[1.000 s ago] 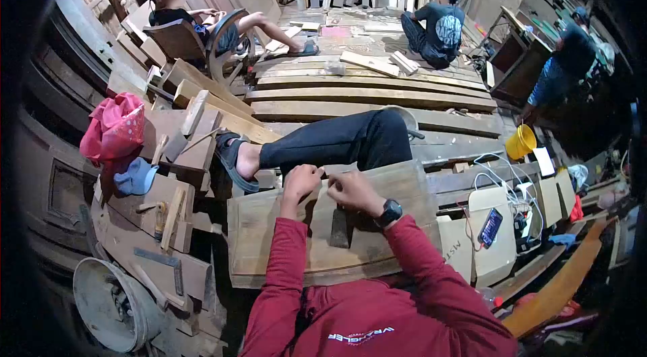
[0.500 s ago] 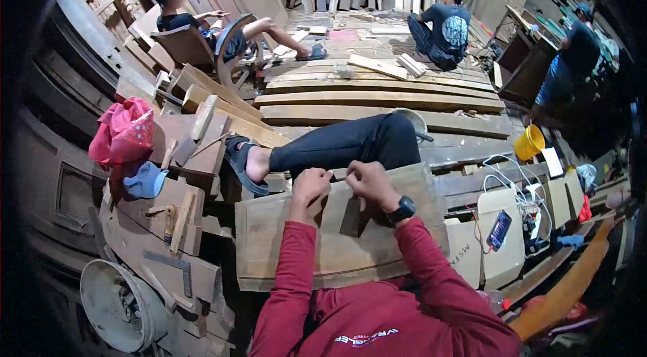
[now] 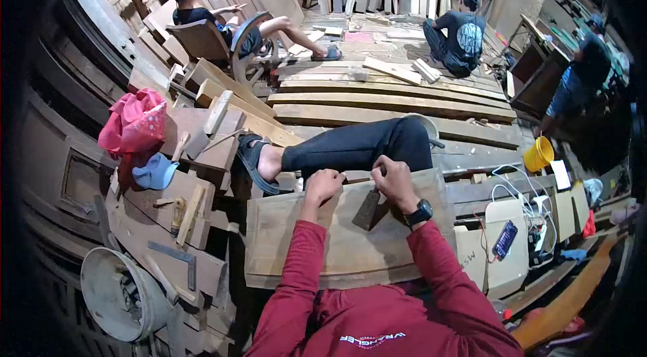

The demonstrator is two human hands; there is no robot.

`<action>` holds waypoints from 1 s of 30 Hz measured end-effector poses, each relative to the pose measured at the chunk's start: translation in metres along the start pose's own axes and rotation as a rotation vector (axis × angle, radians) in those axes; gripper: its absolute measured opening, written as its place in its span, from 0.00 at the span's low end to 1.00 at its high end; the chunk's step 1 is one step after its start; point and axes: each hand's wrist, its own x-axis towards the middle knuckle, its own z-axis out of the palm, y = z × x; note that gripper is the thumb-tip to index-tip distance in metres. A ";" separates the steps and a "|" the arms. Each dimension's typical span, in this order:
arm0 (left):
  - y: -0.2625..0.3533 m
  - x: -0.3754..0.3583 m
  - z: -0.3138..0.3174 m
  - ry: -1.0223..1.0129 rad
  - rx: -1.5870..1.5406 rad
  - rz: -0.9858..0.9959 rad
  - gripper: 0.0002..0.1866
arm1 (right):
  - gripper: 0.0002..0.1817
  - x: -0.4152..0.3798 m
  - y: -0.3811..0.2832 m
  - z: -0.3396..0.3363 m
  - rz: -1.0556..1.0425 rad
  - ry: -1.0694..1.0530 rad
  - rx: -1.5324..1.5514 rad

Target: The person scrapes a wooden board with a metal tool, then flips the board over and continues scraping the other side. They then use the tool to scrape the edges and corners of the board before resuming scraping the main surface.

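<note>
A wooden panel (image 3: 290, 242) lies across my lap, its far edge near my raised knee. My right hand (image 3: 396, 185), wearing a black watch, is closed around the upper part of a flat dark metal blade (image 3: 367, 212). The blade leans over the panel, its broad end close to the surface and pointing down-left. At the panel's far edge, my left hand (image 3: 325, 186) is curled with fingers gripping the edge and the thumb toward the blade.
On the left bench are a pink bag (image 3: 133, 121), a blue cap (image 3: 155, 171), a metal square (image 3: 182, 262) and a bucket (image 3: 121, 296). A phone (image 3: 505, 240) and cables lie right. Ahead are planks (image 3: 391, 97), a yellow bucket (image 3: 538, 153) and three people.
The whole view has shifted, moving most things rightward. My right hand has moved a little away from my left, and the blade is now tilted more to the lower left.
</note>
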 end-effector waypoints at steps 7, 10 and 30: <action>-0.001 0.000 0.002 0.053 -0.018 0.036 0.24 | 0.09 -0.012 -0.020 0.017 -0.149 -0.196 0.209; -0.002 0.001 -0.002 0.043 -0.014 0.019 0.24 | 0.08 0.005 0.001 0.000 -0.011 0.021 0.049; -0.008 0.007 0.008 0.045 -0.028 0.042 0.25 | 0.08 -0.014 -0.016 0.019 -0.169 -0.150 0.072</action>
